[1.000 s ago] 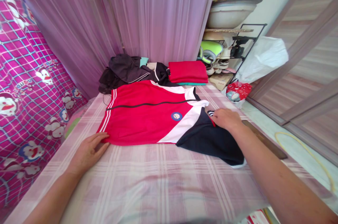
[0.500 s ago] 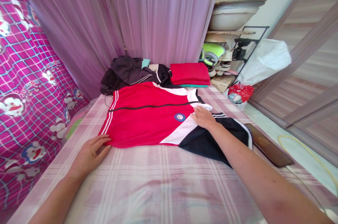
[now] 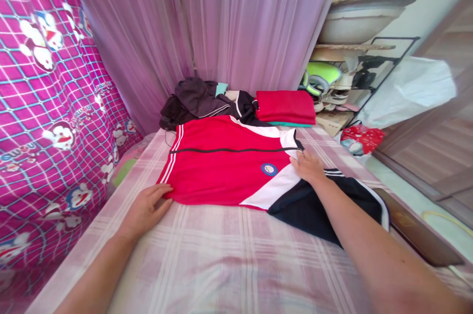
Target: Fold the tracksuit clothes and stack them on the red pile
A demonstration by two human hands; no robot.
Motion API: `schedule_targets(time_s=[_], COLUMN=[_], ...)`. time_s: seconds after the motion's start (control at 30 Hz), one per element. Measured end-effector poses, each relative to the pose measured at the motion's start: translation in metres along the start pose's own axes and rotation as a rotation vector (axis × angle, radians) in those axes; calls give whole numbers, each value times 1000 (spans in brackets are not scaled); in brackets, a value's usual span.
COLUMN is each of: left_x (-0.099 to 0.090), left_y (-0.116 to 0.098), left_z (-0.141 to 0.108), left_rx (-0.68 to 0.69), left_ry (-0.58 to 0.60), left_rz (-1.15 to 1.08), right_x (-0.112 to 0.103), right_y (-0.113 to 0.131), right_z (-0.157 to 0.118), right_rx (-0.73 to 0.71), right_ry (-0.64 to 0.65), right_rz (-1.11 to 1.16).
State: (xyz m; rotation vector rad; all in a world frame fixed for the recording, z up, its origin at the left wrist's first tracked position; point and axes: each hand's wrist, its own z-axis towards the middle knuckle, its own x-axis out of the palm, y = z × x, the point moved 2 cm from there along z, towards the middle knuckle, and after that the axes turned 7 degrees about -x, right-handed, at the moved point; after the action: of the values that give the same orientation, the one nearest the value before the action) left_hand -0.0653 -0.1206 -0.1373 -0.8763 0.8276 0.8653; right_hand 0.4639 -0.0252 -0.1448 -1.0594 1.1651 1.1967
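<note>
A red, white and black zip-up jacket [image 3: 218, 176] lies front up across the bed, its striped hem to the left and its collar to the right. At the near hem corner, my left hand [image 3: 146, 210] rests with fingers stretched over the cloth and thumb apart. My right hand [image 3: 310, 166] is at the white collar by the top of the dark zip, fingers closed on the fabric and partly covering it. A round blue badge [image 3: 269, 169] shows on the chest. The near black sleeve [image 3: 310, 210] spreads to the right, partly beneath my right forearm.
Dark crumpled clothes [image 3: 197, 97] and a folded red garment [image 3: 284, 107] lie at the bed's far side, before a purple curtain [image 3: 236, 23]. A phone [image 3: 424, 230] with a cable lies at the right edge. Beyond stands a shoe rack [image 3: 384, 60]. A pink patterned cloth [image 3: 55, 107] hangs left.
The view has turned slightly left, so everything sits further right. My right hand has shifted a little onto the collar; the white flap beyond it no longer shows. My left hand stays at the hem corner.
</note>
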Motion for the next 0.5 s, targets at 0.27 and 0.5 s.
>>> schedule_targets(time_s=[0.27, 0.5], left_x=[5, 10], left_y=[12, 21], left_z=[-4, -3], left_rx=[-129, -109], left_ry=[18, 12], left_rz=[-64, -147], right_x=[-13, -28], right_y=[-41, -97], right_z=[-49, -110], right_rx=[-233, -191], right_ry=[-142, -145], right_rz=[150, 144])
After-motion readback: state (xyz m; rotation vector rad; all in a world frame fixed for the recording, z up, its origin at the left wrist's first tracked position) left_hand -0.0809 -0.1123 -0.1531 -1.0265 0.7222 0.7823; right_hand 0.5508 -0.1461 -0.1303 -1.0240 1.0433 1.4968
